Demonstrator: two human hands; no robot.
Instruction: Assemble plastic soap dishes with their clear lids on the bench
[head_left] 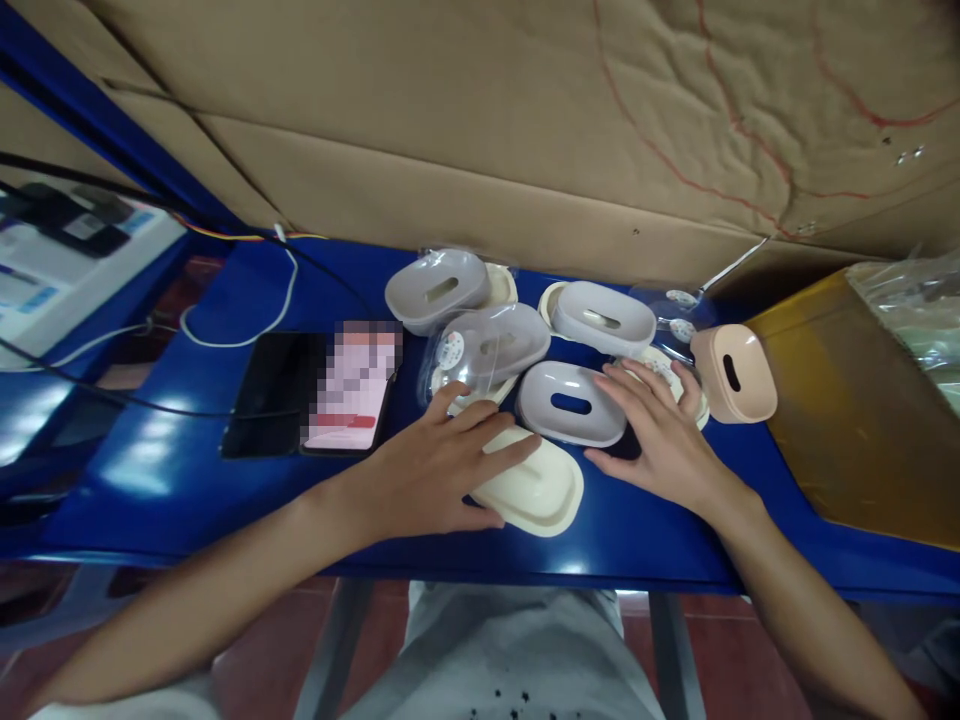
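My left hand (439, 465) is spread over the left end of a cream oval lid-like piece (547, 500), its thumb by the near edge. Just beyond lies a grey oval holder (536, 400) with a slot through its middle. My right hand (667, 440) has its fingers apart around the right end of this holder, fingertips at its rim; whether they press on it I cannot tell. Behind my right fingers sits another cream piece (656, 365), partly covered. A clear plastic cover (450, 375) with a round sticker lies beyond my left fingertips.
More grey holders (607, 320) stand at the back, with cream pieces under them. A peach holder (754, 375) sits beside a brown carton (862, 430) at the right. A lit phone (345, 400) and cables (240, 343) lie on the left of the blue table (150, 470). Cardboard (450, 170) walls the back.
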